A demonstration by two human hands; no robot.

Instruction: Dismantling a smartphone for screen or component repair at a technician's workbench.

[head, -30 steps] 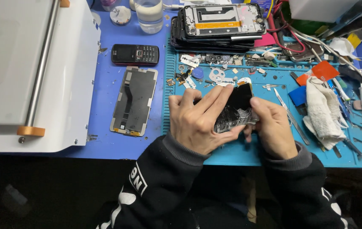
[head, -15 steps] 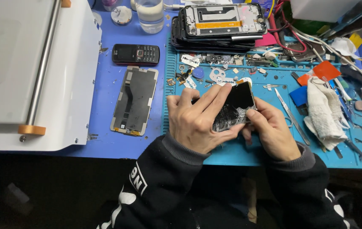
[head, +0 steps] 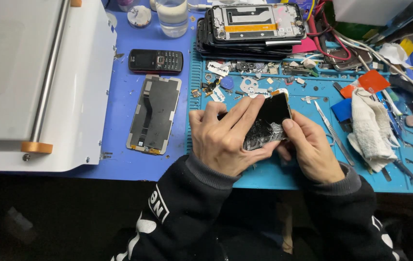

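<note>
My left hand (head: 223,137) grips the cracked phone screen (head: 269,121) from the side, fingers laid across its top edge, while my right hand (head: 312,150) pinches its lower corner, thumb pressed on the shattered glass. The screen sits tilted between both hands, just above the blue mat (head: 312,179). Its lower part looks broken up; the upper part is still whole, so I judge the glass mostly left to strip. Tweezers (head: 332,130) lie just right; a removed panel (head: 155,116) lies left.
</note>
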